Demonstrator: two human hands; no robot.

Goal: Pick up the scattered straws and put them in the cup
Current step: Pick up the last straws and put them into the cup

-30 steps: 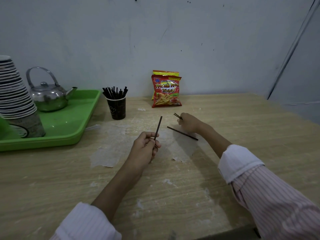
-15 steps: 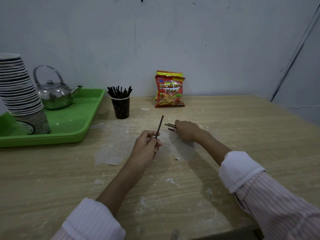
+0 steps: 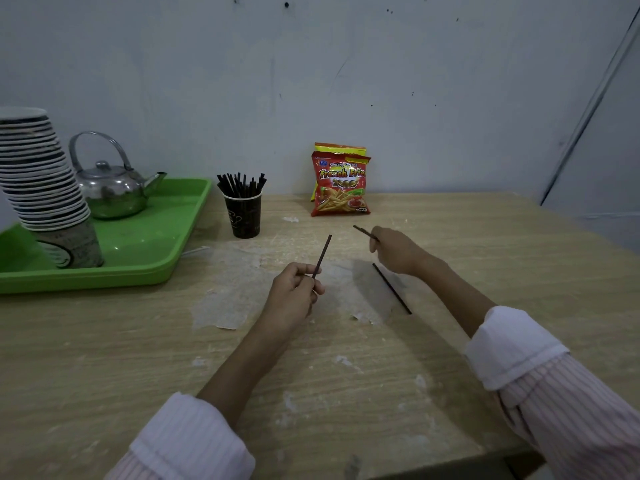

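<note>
Straws first: a gathered bundle (image 3: 240, 183) stands upright in the dark paper cup (image 3: 245, 216) on the wooden table (image 3: 346, 393). Right of the cup and nearer the person, the left hand (image 3: 294, 292) pinches one black straw (image 3: 322, 254) between thumb and curled fingers, its free end tilted up. Farther right of the cup, the right hand (image 3: 398, 252) hovers above the table and pinches thin straws (image 3: 363, 232) whose ends point back toward the cup; whether it holds one or two I cannot tell. One loose straw (image 3: 391, 288) lies flat on the table, farther from the cup than the right hand, partly under that wrist. The step in hand looks like collecting, with one piece left. Next, the right hand either drops to pick up the loose straw, or both hands carry their loads to the cup and feed the ends into its crowded mouth without tipping it.
</note>
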